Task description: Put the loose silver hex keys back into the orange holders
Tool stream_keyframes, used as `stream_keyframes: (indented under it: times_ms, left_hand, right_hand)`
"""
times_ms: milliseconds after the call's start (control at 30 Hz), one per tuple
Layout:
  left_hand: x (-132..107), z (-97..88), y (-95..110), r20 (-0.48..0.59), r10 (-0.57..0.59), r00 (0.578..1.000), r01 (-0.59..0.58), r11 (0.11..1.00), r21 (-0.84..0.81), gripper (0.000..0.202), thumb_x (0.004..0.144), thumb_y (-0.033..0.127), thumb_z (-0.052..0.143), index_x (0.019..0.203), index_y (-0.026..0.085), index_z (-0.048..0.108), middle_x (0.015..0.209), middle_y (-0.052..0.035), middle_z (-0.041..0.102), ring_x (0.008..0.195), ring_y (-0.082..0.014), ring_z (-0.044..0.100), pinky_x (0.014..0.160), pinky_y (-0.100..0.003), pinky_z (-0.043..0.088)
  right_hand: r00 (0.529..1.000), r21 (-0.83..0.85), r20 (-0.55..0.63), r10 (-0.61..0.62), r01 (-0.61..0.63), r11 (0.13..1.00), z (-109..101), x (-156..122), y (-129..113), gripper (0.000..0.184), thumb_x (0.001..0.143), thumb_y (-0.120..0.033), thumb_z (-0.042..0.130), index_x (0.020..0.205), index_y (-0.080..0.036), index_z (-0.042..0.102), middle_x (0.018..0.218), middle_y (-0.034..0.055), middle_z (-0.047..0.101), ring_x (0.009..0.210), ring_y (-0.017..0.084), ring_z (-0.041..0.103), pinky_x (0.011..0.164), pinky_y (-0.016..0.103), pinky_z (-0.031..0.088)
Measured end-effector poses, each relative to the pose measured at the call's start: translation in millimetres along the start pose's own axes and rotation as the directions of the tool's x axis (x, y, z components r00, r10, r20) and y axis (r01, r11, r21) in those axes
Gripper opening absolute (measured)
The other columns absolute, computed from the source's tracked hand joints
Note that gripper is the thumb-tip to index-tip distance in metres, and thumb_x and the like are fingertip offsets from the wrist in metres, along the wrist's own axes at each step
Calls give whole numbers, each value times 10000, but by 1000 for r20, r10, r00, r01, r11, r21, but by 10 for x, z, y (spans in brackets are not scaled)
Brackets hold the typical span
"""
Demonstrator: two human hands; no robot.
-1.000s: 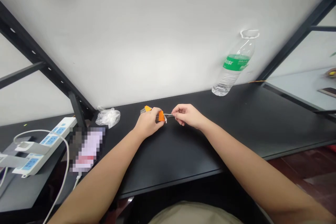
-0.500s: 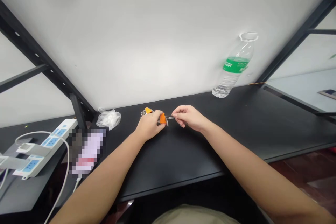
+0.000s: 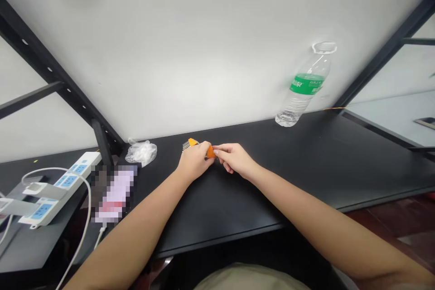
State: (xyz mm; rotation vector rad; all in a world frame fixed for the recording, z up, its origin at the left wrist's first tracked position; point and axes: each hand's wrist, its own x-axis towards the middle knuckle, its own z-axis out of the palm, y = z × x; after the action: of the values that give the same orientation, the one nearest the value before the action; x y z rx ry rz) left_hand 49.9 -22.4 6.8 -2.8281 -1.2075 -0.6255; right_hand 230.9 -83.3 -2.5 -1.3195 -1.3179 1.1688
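My left hand (image 3: 193,162) is closed round an orange hex key holder (image 3: 210,151), resting low over the black table. Metal ends of several hex keys (image 3: 185,145) stick out at the holder's left end. Thumb and fingers of my right hand (image 3: 235,158) are pinched together against the holder's right end, on a hex key that is almost wholly hidden by the fingers. Part of the holder lies under my left fingers.
A crumpled clear plastic bag (image 3: 142,152) lies left of my hands. A large water bottle (image 3: 302,88) stands by the wall at right. A blurred-out phone (image 3: 117,192) with a cable and a white power strip (image 3: 73,181) are at left on the black table (image 3: 224,208).
My right hand has moved left up to the holder, and the length of hex key between them has gone from sight. My left hand keeps its grip in nearly the same place.
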Motion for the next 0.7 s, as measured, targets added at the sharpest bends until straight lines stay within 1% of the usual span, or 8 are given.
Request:
stream_keyframes:
  times_ms: [100, 167, 233, 367, 467, 567, 633, 700]
  left_hand:
    - [9, -6, -50, 4, -15, 1000, 15, 1000, -11, 331, 871, 376, 683, 1158, 261, 566, 958, -25, 724, 901, -236, 680, 732, -323, 471]
    - [15, -13, -82, 17, -22, 1000, 22, 999, -26, 371, 857, 370, 694, 1187, 265, 558, 962, -20, 726, 901, -234, 679, 749, -325, 480]
    - [19, -22, -109, 27, -28, 999, 29, 999, -31, 382, 852, 344, 688, 1199, 261, 552, 959, -19, 725, 900, -233, 677, 755, -325, 486]
    - [22, -37, -140, 24, -30, 999, 31, 998, -46, 381, 851, 310, 668, 1208, 260, 543, 984, -20, 718, 912, -226, 669, 756, -318, 487]
    - [23, -42, -149, 30, -45, 999, 46, 998, -48, 373, 857, 309, 658, 1208, 260, 542, 984, -20, 714, 902, -222, 667, 749, -315, 487]
    - [23, -43, -156, 37, -40, 999, 42, 998, -48, 363, 863, 314, 650, 1207, 260, 544, 986, -21, 713, 907, -225, 666, 745, -318, 486]
    - [20, -39, -156, 47, -25, 999, 27, 998, -52, 366, 861, 310, 651, 1209, 264, 543, 984, -17, 714, 904, -224, 665, 744, -319, 482]
    - [14, -32, -149, 55, -1, 998, 4, 998, -58, 387, 856, 302, 655, 1224, 267, 538, 986, -14, 714, 901, -222, 665, 743, -316, 478]
  right_hand:
    - [988, -303, -39, -147, 129, 944, -165, 36, 19, 285, 944, -372, 601, 1131, -229, 761, 769, 9, 663, 552, 123, 569, 530, 262, 478]
    - [944, -550, -84, -320, 224, 805, -315, 93, 66, 168, 895, -244, 633, 973, -218, 779, 860, 29, 682, 722, 151, 612, 705, 286, 508]
    - [923, -695, -35, -382, 252, 673, -459, 151, 132, 147, 863, -167, 636, 903, -207, 772, 927, 45, 667, 810, 165, 614, 793, 299, 498]
    - [944, -785, 129, -303, 284, 551, -600, 205, 215, 153, 880, -186, 654, 971, -221, 771, 1034, 69, 640, 925, 190, 609, 863, 302, 478]
    - [951, -837, 192, -244, 288, 465, -555, 173, 173, 140, 904, -188, 614, 917, -210, 752, 998, 79, 637, 949, 209, 600, 843, 300, 457]
    - [960, -896, 208, -185, 263, 359, -460, 94, 85, 80, 850, -176, 633, 802, -183, 697, 929, 91, 632, 882, 219, 589, 752, 307, 428]
    - [962, -900, 212, -173, 262, 348, -411, 40, 34, 45, 798, -162, 647, 758, -182, 647, 895, 80, 627, 802, 200, 571, 684, 301, 402]
    - [956, -855, 209, -208, 281, 436, -388, 6, -1, 48, 777, -148, 636, 766, -189, 613, 863, 53, 625, 748, 173, 555, 657, 285, 396]
